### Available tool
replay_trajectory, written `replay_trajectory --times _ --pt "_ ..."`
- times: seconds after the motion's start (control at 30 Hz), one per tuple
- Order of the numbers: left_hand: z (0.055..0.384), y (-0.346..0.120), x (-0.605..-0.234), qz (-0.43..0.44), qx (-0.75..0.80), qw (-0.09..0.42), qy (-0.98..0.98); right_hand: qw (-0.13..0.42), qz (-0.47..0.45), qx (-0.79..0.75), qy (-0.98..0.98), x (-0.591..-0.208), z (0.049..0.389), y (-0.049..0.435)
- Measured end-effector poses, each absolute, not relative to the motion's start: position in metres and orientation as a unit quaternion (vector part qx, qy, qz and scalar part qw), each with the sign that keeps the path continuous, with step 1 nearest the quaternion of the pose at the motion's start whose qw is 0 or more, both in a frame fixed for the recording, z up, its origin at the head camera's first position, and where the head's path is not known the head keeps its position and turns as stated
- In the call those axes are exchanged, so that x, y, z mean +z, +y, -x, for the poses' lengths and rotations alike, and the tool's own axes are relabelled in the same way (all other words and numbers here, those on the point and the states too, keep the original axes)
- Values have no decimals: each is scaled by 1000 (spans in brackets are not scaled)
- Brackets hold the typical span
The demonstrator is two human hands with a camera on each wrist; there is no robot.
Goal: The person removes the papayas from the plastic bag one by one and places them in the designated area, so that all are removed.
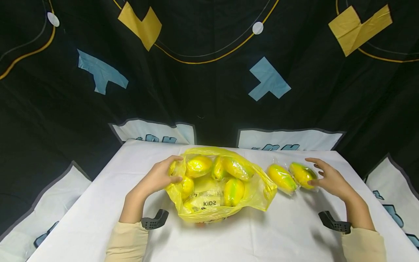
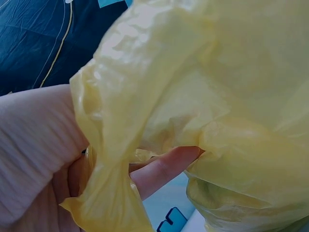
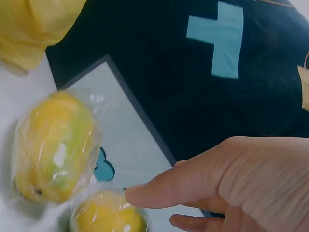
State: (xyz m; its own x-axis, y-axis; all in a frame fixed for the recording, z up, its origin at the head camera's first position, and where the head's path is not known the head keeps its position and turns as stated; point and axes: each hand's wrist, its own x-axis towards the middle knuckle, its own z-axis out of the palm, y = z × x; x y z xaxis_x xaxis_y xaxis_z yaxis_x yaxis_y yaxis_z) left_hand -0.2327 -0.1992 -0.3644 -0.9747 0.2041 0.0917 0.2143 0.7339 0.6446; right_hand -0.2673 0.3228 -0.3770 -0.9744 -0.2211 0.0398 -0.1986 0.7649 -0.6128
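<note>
A yellow plastic bag lies with its mouth wide apart, several yellow-green, plastic-wrapped mangoes inside. My left hand holds the bag's left edge; in the left wrist view a finger pokes through the yellow film. To the right of the bag, two more wrapped mangoes lie side by side on the table: a nearer-to-bag mango and a right-hand mango. My right hand is beside the right-hand one, fingers spread. In the right wrist view its thumb overlaps that mango's edge.
A white-covered table carries everything. Behind it hangs a black curtain with blue and gold patches. Each wrist wears a black strap mount, such as the left mount.
</note>
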Motion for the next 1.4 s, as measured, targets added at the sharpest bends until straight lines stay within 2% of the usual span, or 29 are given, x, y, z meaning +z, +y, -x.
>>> replay_trajectory --times 0.2,0.63,1.0,1.4 --pt "233 -199 -364 111 -349 3 -931 5 123 -329 936 -365 261 313" --pt "233 -199 -364 110 -346 0 -932 -62 188 -347 917 -341 242 290" --pt "232 -199 -364 111 -348 3 -931 -84 219 -359 904 -327 226 264" --pt "232 -199 -364 105 -351 -5 -930 -156 261 -407 862 -325 216 233"
